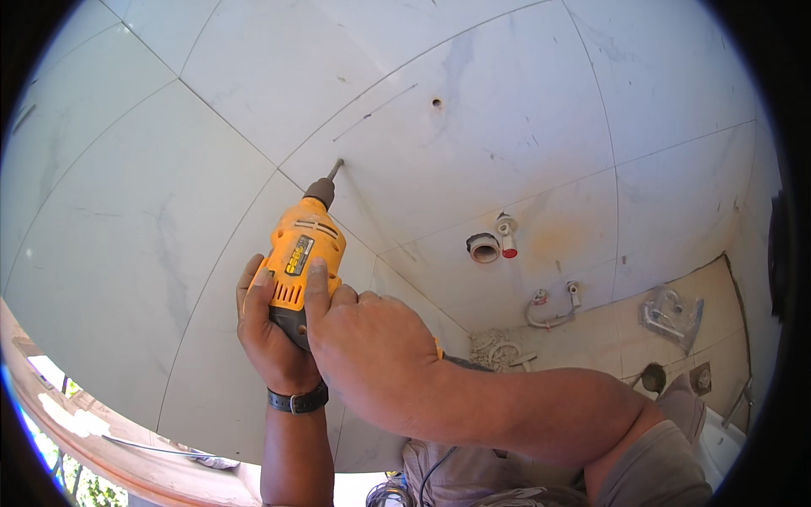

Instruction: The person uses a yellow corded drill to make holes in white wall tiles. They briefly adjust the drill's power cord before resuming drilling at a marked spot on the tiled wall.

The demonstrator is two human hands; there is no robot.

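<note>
A yellow and black power drill (306,245) is held up to a white marbled tile wall (498,144). Its drill bit (337,169) meets the tile at a dark spot; how deep it sits I cannot tell. My left hand (274,325), with a black watch (297,400) at the wrist, wraps the side and rear of the drill's body. My right hand (367,329) closes round the rear grip, its index finger laid along the housing. The right palm hides the grip and trigger. A drilled hole (437,103) shows in the tile farther right.
A pipe opening (484,248) and a red-ended valve (507,237) stick out of the wall at right. Lower down are a flexible hose (549,319), rubble (498,348), a plastic bag of fittings (672,317) and a floor drain hole (653,377). A ledge (127,452) runs along the lower left.
</note>
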